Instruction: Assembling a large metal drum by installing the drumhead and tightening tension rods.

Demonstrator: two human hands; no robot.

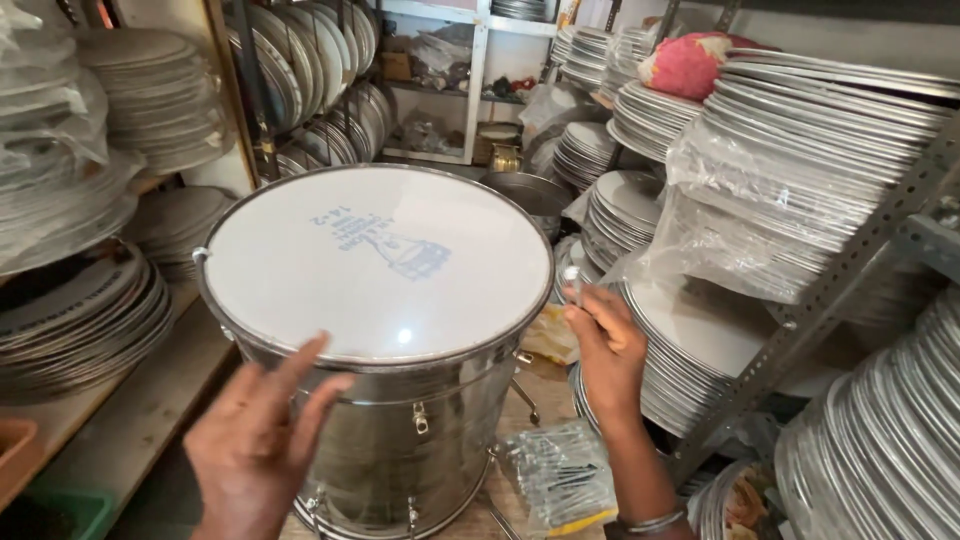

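A metal drum (405, 440) with a white skin (375, 265) and a steel rim stands upright in front of me. My left hand (255, 440) hovers at the near edge of the skin, fingers spread, empty. My right hand (605, 345) is beside the drum's right rim, closed around a small shiny metal tool (572, 280) that points upward. A metal bangle (655, 520) circles my right wrist.
Stacks of round drum skins with metal hoops (800, 160) fill the angle-iron shelves (830, 300) to the right, some wrapped in clear plastic. More stacks (80, 310) lie on wooden shelves at left. A plastic packet (560, 475) lies on the floor by the drum.
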